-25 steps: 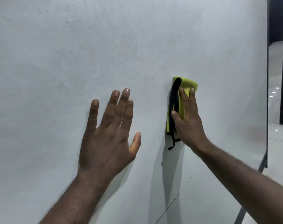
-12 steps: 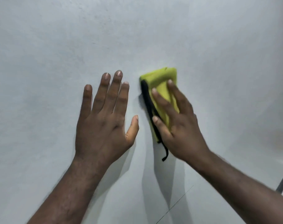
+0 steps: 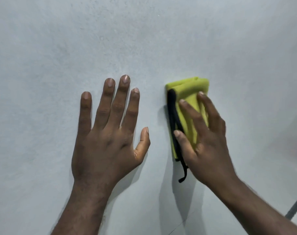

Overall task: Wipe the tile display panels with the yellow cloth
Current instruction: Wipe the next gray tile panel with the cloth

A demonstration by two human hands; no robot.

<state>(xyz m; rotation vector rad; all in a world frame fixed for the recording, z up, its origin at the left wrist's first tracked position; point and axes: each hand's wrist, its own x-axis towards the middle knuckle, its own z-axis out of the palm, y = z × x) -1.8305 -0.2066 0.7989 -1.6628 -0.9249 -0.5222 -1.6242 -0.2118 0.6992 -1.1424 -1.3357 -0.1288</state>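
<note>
A pale grey tile display panel [image 3: 144, 39] fills almost the whole view. A folded yellow cloth [image 3: 186, 92] with a black edge strip lies flat against it, right of centre. My right hand [image 3: 207, 145] presses the cloth to the panel with straight, spread fingers; a loose black end hangs below the palm. My left hand [image 3: 107, 138] rests flat on the bare panel just left of the cloth, fingers straight and slightly apart, holding nothing.
A thin joint line [image 3: 180, 226] runs diagonally across the panel at the bottom centre. A dark metal frame bar [image 3: 295, 209] shows at the lower right edge.
My right hand slid the cloth leftward, from near the panel's right edge toward my left hand. The view swung left and closed in, so the panel's right frame has left the view.
</note>
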